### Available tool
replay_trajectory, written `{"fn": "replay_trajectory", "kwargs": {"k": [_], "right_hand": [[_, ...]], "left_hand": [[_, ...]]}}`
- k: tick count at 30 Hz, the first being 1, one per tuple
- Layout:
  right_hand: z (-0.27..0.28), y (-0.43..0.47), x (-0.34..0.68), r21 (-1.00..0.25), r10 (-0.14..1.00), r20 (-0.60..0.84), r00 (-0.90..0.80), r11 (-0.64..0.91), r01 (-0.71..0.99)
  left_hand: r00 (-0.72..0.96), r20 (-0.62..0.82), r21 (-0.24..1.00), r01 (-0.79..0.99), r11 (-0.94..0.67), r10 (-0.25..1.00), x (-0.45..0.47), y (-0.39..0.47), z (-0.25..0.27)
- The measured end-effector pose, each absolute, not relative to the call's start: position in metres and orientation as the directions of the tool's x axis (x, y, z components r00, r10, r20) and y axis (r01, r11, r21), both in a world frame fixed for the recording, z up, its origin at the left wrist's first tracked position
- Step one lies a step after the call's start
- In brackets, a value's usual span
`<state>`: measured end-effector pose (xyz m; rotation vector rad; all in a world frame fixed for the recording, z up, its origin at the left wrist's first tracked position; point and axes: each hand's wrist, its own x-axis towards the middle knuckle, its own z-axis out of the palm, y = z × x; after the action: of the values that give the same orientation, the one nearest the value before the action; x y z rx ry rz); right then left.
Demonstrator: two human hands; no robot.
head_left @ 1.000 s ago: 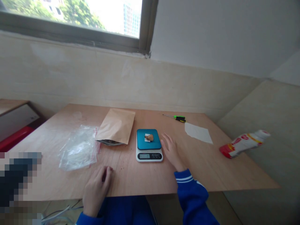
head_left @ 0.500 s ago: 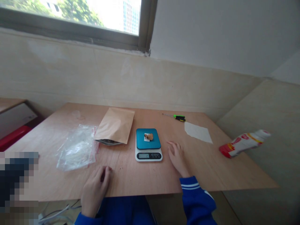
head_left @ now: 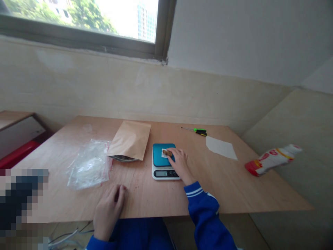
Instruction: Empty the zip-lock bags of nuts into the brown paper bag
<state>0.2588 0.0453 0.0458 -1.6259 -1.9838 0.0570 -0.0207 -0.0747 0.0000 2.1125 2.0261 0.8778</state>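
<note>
My right hand (head_left: 180,162) reaches over the kitchen scale (head_left: 157,152), thumb and fingers closed about a small brown dried piece (head_left: 169,152). The exact kind of this piece is unclear. Beneath it, a small white paper label (head_left: 163,153) with dark print lies on the scale's blue plate. The scale's display is lit, but its digits are too small to read. My left hand (head_left: 109,208) rests loosely curled at the table's front edge, with nothing visible in it. Left of the scale lies a brown kraft paper pouch (head_left: 132,139), its dark mouth facing me.
Clear plastic zip bags (head_left: 90,166) lie on the left of the wooden table (head_left: 145,198). At the back right are a green-and-black screwdriver (head_left: 200,131) and a torn white paper sheet (head_left: 221,147). A red-and-white bottle (head_left: 270,159) stands at the right.
My right hand has moved left from the table beside the scale onto its plate and closed about the brown piece. My left hand stays at the table edge.
</note>
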Motion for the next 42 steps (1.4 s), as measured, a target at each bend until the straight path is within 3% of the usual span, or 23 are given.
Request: {"fn": "replay_trajectory", "kwargs": {"k": [4,9,12,15,19,24,28,31,42], "right_hand": [[0.053,0.042,0.276,-0.380,0.895,0.445,-0.014,0.203,0.903],[0.046,0.023,0.325,-0.443,0.792,0.565,0.231,0.055,0.895],[0.028,0.007,0.351,-0.435,0.781,0.531,0.328,-0.082,0.897],[0.009,-0.005,0.360,-0.377,0.833,0.456,0.315,-0.140,0.915],[-0.001,-0.014,0.351,-0.373,0.814,0.499,0.297,-0.108,0.922],[0.000,-0.026,0.340,-0.490,0.736,0.575,0.359,-0.042,0.871],[-0.003,-0.036,0.340,-0.671,0.804,0.469,0.365,0.056,0.739],[-0.004,-0.038,0.340,-0.768,0.847,0.355,0.397,0.021,0.641],[0.004,-0.039,0.338,-0.651,0.903,0.326,0.281,-0.001,0.759]], "left_hand": [[-0.055,0.342,0.442,0.890,-0.109,0.938,-0.021,-0.074,-0.001],[-0.042,0.335,0.427,0.897,-0.112,0.941,-0.023,-0.074,-0.007],[-0.046,0.339,0.433,0.895,-0.112,0.940,-0.024,-0.074,-0.007],[-0.053,0.336,0.436,0.894,-0.106,0.940,-0.023,-0.073,-0.005],[-0.057,0.333,0.434,0.896,-0.099,0.941,-0.022,-0.073,-0.003],[-0.057,0.330,0.422,0.902,-0.093,0.942,-0.024,-0.072,-0.004],[-0.061,0.309,0.433,0.898,-0.083,0.949,-0.024,-0.072,-0.001],[-0.067,0.292,0.444,0.893,-0.074,0.954,-0.022,-0.073,0.002],[-0.120,0.267,0.494,0.869,-0.029,0.956,-0.018,-0.073,0.008]]}}
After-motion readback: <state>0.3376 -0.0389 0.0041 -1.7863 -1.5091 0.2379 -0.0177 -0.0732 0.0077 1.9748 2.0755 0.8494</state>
